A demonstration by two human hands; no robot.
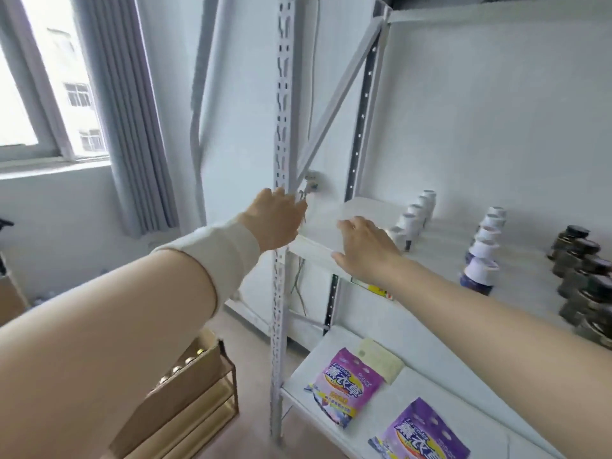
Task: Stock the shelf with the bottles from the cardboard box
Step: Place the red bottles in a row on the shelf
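Right hand (364,250) lies flat, fingers straight, on the white metal shelf (326,226); left hand (276,220) at its upright, grip unclear; white-capped bottles (412,215) stand on it; brown cardboard box (185,382) low left.

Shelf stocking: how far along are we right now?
Done: two rows of white-capped bottles stand on the shelf, beside dark jars. In hand: no bottle seen; the right hand rests on the shelf's front edge and the left hand is by the upright. Left: bottle tops show in the cardboard box.
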